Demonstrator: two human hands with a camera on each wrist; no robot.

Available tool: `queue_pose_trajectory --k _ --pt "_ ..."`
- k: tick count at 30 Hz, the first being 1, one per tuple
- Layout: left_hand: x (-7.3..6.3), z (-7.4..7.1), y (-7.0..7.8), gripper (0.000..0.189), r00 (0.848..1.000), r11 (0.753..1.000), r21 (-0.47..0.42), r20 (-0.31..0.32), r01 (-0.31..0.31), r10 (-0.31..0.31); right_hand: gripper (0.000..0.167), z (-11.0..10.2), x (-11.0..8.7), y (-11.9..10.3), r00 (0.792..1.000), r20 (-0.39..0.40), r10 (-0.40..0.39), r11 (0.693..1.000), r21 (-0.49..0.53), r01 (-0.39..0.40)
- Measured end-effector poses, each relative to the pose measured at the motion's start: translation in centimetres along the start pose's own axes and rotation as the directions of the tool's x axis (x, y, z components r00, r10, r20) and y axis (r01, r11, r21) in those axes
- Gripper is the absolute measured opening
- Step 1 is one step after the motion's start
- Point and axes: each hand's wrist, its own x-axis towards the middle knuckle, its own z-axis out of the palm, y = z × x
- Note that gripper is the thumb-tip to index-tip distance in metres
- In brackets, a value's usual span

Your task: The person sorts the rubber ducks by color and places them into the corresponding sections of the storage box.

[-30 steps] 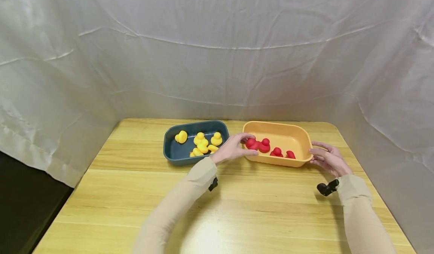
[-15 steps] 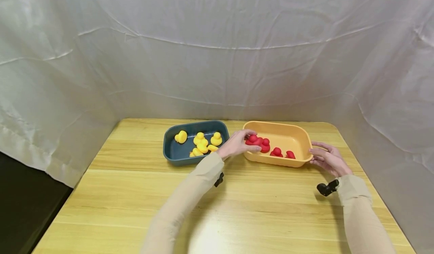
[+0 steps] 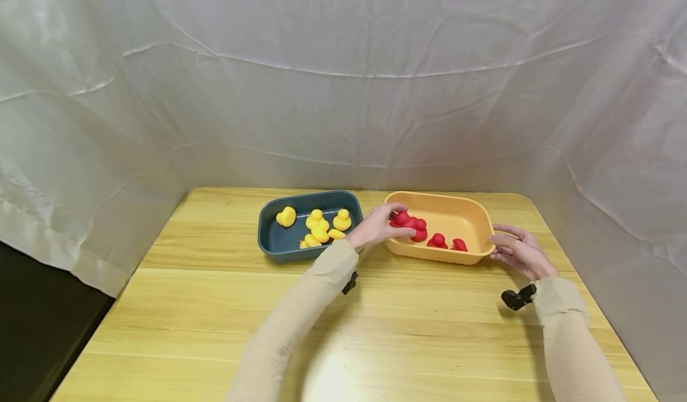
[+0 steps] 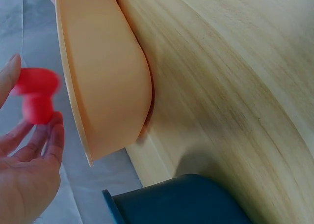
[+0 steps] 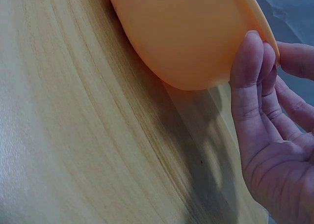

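Note:
A red toy duck (image 3: 400, 219) is pinched between the thumb and fingertips of my left hand (image 3: 374, 228), over the left end of the orange tray (image 3: 451, 211). In the left wrist view the red duck (image 4: 39, 94) looks blurred and appears above the tray's rim. Several other red ducks (image 3: 438, 241) lie along the tray's near side. My right hand (image 3: 519, 251) grips the tray's right end. The right wrist view shows its thumb (image 5: 247, 62) on the outer wall and a finger over the rim.
Left of the orange tray stands a dark blue tray (image 3: 263, 235) with several yellow ducks (image 3: 318, 220) inside. My left forearm passes just in front of its right corner. Both trays stand near the back edge of the wooden table (image 3: 429, 330), before a pale curtain (image 3: 343, 104).
My left hand has shifted slightly right and up with the red duck, whose head now shows more clearly. My right hand and both trays stay where they were.

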Motion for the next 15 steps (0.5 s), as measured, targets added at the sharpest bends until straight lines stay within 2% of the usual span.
queue_pose_trajectory --k 3,9,12,15 --pt "0.0 -0.2 0.0 0.066 1.000 0.999 -0.035 0.002 0.010 -0.010 0.027 0.1 0.0 0.0 1.000 -0.005 0.001 1.000 -0.004 -0.001" --pt "-0.6 -1.1 -1.0 0.062 1.000 0.996 -0.086 -0.020 -0.018 0.017 0.026 0.1 -0.1 -0.2 1.000 -0.004 0.000 1.000 -0.001 0.000" --pt "-1.3 -2.0 -1.8 0.061 0.998 0.994 -0.105 -0.044 -0.037 0.033 0.027 0.0 -0.1 -0.1 1.000 -0.004 0.002 1.000 0.000 -0.002" --pt "-2.7 -3.6 -2.9 0.060 0.995 0.993 -0.105 -0.088 -0.048 0.038 0.027 -0.1 -0.1 -0.1 1.000 -0.005 0.004 1.000 -0.006 -0.004"
